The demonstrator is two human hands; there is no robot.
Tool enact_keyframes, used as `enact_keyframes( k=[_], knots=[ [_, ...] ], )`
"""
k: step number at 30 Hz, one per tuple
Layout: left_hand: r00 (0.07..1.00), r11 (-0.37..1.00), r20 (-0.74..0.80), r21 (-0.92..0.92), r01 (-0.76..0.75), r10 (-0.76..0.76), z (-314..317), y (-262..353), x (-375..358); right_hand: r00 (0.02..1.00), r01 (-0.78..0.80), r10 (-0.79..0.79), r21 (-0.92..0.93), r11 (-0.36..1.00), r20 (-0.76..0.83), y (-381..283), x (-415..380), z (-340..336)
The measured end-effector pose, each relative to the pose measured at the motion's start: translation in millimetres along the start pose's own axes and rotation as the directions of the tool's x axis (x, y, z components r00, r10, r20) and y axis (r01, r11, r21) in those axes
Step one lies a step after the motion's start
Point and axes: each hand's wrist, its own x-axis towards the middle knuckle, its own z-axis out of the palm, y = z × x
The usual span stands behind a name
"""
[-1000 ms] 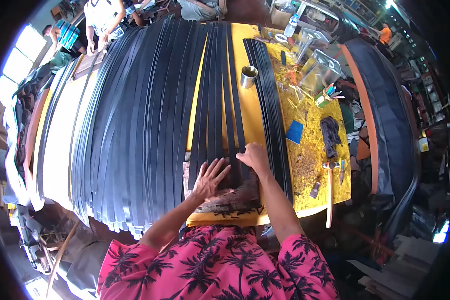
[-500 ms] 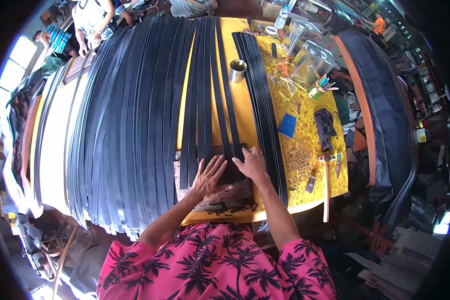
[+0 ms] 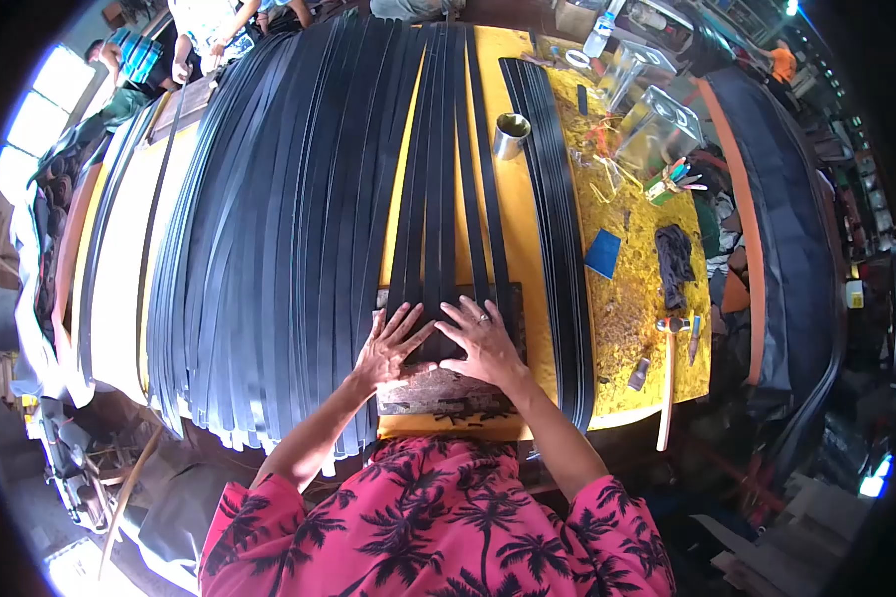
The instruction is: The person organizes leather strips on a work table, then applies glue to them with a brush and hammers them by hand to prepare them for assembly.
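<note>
Several long black strips [image 3: 446,199] run from the far end of the yellow table [image 3: 516,259] toward me, their near ends lying on a dark worn board [image 3: 448,393]. My left hand [image 3: 388,348] lies flat with fingers spread on the left strip ends. My right hand [image 3: 483,343], with a ring on one finger, presses flat on the strip ends beside it, the two thumbs almost meeting. Neither hand grips anything.
A wide bed of black strips [image 3: 269,229] covers the table's left. A second bundle of strips [image 3: 558,229] lies right of a metal cup [image 3: 511,134]. A hammer [image 3: 665,378], blue card [image 3: 601,254], dark rag [image 3: 675,264] and metal tins [image 3: 662,119] sit at right. People stand at the far left.
My right hand has slid left from the strips' right edge to meet my left hand over the strip ends. The strips now fan in more tightly at the board.
</note>
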Motion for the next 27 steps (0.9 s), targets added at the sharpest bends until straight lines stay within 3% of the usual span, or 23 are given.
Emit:
enact_keyframes(
  k=[10, 16, 19, 22, 27],
  knots=[
    [1.0, 0.998, -0.005, -0.046, -0.031, 0.031, 8.8, 12.0, 14.1, 0.996, -0.034, 0.038, -0.054, 0.998, 0.081, 16.9, -10.8, -10.7],
    [0.999, 0.998, -0.047, -0.059, -0.018, 0.015, -1.1, 5.7, 0.7, 0.996, -0.055, 0.058, -0.056, 0.997, 0.062, 15.5, -15.0, -6.8],
    [0.996, 0.989, -0.084, -0.148, 0.029, -0.042, -19.0, -4.7, -15.9, 0.994, -0.098, 0.098, 0.001, 0.995, -0.039, 9.0, -25.3, -12.7],
    [0.997, 0.992, -0.012, -0.102, 0.073, -0.074, -19.9, -24.7, -34.0, 0.93, -0.289, 0.292, 0.046, 0.956, -0.223, -1.2, -43.1, -26.2],
    [0.999, 1.0, 0.041, -0.005, 0.019, -0.019, -22.0, -33.8, -30.7, 0.792, -0.487, 0.523, 0.191, 0.853, -0.314, -15.2, -84.6, -33.2]
  ],
)
